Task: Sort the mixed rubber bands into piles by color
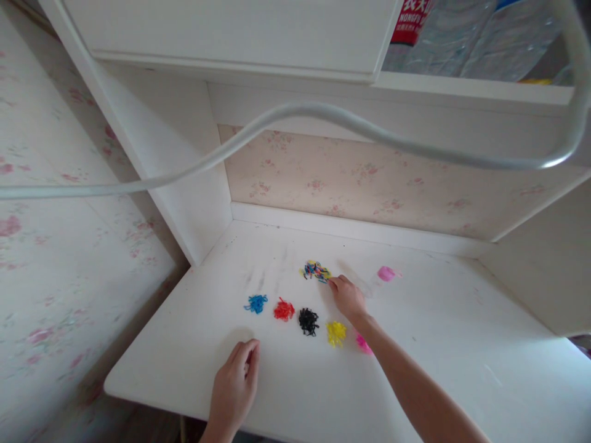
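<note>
Nearby, the left hand (236, 380) curls loosely; beyond lie single-colour rubber-band piles (308, 322), then the right hand (347, 298), at the edge of the mixed pile (316, 271). Whether either grips anything, I cannot tell. Picking seems underway, calling for a fine pinch.

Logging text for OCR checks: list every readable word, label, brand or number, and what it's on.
"NONGFU": red label by the clear plastic bottles on the upper shelf.
Large Chinese characters above it: cut off by the picture's edge.
Small line below it: too blurred to read.
No other text readable.
</note>
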The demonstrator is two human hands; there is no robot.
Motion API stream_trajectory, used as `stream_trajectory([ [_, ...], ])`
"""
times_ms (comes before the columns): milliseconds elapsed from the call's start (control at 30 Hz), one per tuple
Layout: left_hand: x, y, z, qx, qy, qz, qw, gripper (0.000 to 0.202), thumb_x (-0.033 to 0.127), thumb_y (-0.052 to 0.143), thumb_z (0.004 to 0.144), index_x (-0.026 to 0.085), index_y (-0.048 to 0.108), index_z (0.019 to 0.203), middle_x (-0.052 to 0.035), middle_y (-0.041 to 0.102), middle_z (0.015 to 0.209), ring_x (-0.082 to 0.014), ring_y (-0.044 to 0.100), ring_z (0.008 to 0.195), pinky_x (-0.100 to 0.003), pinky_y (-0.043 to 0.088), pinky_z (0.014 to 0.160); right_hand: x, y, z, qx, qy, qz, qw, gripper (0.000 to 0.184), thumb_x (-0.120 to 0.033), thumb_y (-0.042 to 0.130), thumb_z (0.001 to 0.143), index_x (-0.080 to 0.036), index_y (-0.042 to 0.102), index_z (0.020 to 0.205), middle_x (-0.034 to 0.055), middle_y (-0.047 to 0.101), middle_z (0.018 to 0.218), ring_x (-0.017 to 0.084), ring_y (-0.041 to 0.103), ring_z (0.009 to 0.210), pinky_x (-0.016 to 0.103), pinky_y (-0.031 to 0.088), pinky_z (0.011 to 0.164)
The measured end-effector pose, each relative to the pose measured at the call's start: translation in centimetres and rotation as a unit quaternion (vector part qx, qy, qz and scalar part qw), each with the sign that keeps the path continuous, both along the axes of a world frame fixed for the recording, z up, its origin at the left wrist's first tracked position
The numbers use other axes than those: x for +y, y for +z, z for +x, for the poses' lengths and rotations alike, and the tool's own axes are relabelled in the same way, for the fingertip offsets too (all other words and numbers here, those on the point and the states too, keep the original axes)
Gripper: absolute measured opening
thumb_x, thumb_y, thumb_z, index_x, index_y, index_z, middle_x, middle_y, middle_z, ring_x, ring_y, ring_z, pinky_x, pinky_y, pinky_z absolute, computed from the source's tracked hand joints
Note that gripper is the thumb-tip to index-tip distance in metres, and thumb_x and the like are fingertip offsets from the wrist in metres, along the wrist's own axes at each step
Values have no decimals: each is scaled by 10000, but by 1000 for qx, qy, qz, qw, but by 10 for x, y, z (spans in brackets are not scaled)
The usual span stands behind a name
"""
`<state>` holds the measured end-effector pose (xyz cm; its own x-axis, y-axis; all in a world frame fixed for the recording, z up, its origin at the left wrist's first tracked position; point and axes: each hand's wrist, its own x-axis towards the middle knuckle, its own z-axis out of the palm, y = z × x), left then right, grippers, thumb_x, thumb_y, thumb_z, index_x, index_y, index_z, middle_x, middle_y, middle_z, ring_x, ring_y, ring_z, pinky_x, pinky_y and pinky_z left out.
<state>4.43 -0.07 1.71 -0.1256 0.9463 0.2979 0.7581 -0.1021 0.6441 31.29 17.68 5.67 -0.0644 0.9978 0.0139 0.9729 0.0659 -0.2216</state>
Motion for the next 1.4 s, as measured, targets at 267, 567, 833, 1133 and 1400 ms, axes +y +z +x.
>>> stream_trajectory([
  [267,0,1,2,20,-5,-10,1000,212,328,406,915,226,578,987,-20,648,825,-117,636,676,-211,505,633,-35,17,-12,40,79,4,996,324,-342,332,956,-280,642,1027,-2,637,1017,127,603,885,212,394,734],
  [567,0,1,2,44,-16,-12,999,200,295,403,916,220,574,988,-19,641,817,-109,619,650,-196,482,596,-79,28,-29,16,154,-33,987,313,-340,345,951,-305,656,972,-9,645,954,113,631,774,207,363,601],
  [833,1,3,2,33,-19,-5,999,203,295,413,909,219,592,967,-13,651,822,-105,620,662,-192,483,610,-91,36,-21,30,141,-9,990,304,-316,346,952,-307,647,991,-19,648,923,109,632,740,200,371,572],
  [1133,58,55,29,87,-51,-68,993,257,319,379,914,233,619,945,-19,669,912,-124,626,771,-220,456,702,-165,-11,33,271,-83,97,954,388,-502,433,884,-218,698,893,17,658,815,77,528,524,173,440,565],
  [1400,141,71,87,208,-55,-164,963,305,424,438,876,230,669,924,-39,673,984,-149,632,838,-242,438,735,-194,-53,76,269,-172,84,944,421,-563,469,816,-238,722,898,33,695,907,138,645,753,157,479,660],
])
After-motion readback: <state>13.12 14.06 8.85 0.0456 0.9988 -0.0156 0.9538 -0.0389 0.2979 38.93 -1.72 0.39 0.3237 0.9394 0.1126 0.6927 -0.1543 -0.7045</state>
